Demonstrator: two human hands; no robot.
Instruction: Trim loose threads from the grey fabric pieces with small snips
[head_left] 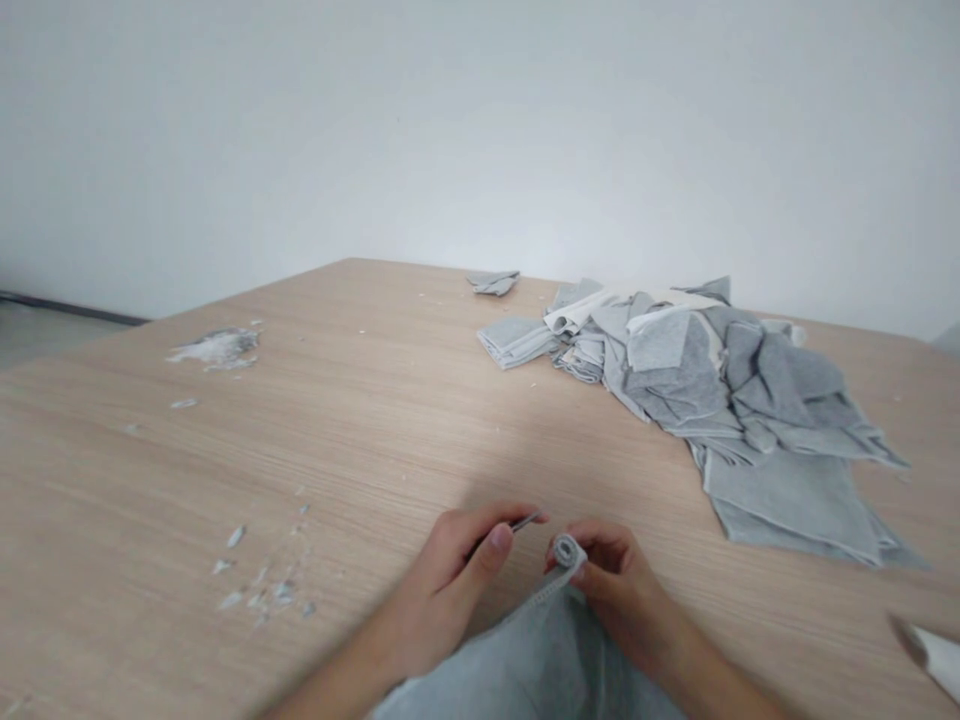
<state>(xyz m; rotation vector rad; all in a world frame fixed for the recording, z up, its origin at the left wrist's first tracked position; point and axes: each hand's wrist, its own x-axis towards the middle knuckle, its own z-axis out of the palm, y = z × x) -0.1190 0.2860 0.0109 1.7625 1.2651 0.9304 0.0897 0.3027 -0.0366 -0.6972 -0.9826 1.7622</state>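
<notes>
Currently, the left hand [450, 580] pinches a thin tool [527, 520]; the right hand [622, 590] grips rolled grey cloth [536, 655].

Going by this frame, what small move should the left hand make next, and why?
Probably ease the left hand toward the rolled end of the grey cloth: the right hand grips that roll, while the thin object pinched in the left is close by but not touching it.
</notes>
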